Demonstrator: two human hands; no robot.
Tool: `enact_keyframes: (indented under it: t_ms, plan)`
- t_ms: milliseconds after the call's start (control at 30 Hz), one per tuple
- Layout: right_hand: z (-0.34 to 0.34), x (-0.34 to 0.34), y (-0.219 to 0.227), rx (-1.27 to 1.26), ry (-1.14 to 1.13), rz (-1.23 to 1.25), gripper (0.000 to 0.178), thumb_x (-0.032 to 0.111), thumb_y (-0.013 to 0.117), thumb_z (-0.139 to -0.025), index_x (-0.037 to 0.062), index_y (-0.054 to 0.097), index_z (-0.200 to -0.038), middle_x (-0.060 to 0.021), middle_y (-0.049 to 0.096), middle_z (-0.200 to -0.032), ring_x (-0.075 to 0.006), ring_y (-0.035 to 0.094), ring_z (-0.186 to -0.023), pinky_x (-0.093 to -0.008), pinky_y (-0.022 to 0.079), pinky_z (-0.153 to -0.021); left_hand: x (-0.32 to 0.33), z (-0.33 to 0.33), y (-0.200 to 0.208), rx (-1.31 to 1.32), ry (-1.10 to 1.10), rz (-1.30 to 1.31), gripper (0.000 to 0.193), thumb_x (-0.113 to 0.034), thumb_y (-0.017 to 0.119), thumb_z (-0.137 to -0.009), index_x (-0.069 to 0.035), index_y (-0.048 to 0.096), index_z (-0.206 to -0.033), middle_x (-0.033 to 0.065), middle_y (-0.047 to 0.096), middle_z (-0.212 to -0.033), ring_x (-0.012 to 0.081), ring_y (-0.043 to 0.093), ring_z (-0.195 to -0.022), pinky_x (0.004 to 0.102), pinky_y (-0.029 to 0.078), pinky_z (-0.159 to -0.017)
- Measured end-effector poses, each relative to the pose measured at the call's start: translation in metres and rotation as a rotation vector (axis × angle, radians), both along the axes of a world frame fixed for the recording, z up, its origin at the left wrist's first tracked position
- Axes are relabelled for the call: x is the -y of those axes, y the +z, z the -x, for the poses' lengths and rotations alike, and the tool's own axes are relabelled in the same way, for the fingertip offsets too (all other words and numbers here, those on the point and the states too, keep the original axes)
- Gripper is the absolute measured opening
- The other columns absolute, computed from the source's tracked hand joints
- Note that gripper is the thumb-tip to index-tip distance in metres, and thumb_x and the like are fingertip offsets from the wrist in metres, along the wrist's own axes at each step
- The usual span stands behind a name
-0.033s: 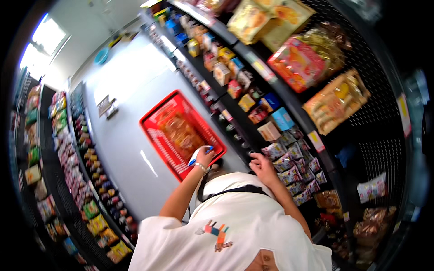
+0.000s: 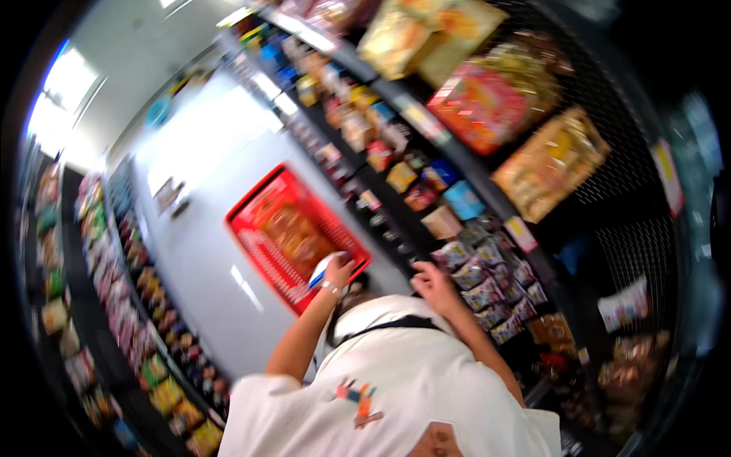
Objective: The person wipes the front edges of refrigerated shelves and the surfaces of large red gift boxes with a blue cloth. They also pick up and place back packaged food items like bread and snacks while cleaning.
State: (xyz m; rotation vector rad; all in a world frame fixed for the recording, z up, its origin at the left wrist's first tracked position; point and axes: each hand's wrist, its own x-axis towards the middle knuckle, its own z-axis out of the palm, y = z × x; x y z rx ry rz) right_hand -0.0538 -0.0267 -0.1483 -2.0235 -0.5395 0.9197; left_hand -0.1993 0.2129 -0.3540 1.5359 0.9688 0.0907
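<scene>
My left hand [image 2: 339, 271] is closed around a blue pen [image 2: 317, 279], and a white item [image 2: 323, 265], perhaps paper, shows beside the pen. It hangs over the near end of a red basket [image 2: 260, 266] on the floor. Inside the basket lies an orange-brown clear-wrapped package [image 2: 288, 227], its contents too blurred to name. My right hand [image 2: 434, 285], fingers loosely bent and apart, is beside the shelf at the right. Nothing shows in it. Closest to it are small white-and-purple packets [image 2: 481, 293].
A dark shelf unit [image 2: 487, 186] runs along the right, with boxes and a fruit-patterned tray pack [image 2: 552, 164]. At the left, another shelf [image 2: 114, 305] holds bagged snacks. A small grey object [image 2: 172, 196] lies on the floor and a teal basin [image 2: 158, 112] sits at the far end.
The whole view has shifted slightly, so the basket and shelves sit a little farther left. The pen in my left hand now points more downward. My right hand keeps its place by the shelf.
</scene>
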Motion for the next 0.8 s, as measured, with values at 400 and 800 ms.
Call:
enact_keyframes:
  t_ms: [400, 800]
  plan:
    - [-0.023, 0.086, -0.009, 0.435, -0.306, -0.292, 0.039, 0.014, 0.071, -0.09, 0.004, 0.058, -0.124, -0.013, 0.07, -0.109, -0.0234, 0.071, -0.091, -0.0362, 0.056, -0.079, 0.099, -0.136, 0.149, 0.339, -0.666, 0.438, 0.023, -0.003, 0.065, -0.091, -0.003, 0.065, -0.114, 0.0041, 0.07, -0.106, 0.0135, 0.064, -0.092, 0.0244, 0.049, -0.078]
    - [-0.082, 0.32, 0.07, 0.627, -1.203, -0.603, 0.035, 0.007, 0.057, -0.1, 0.0053, 0.05, -0.134, -0.0076, 0.063, -0.121, -0.0136, 0.064, -0.105, -0.0251, 0.05, -0.088, 0.307, -0.246, 0.266, 0.51, -1.274, 0.642, 0.034, -0.005, 0.064, -0.095, 0.005, 0.055, -0.126, 0.0124, 0.065, -0.122, 0.0206, 0.062, -0.114, 0.0326, 0.047, -0.101]
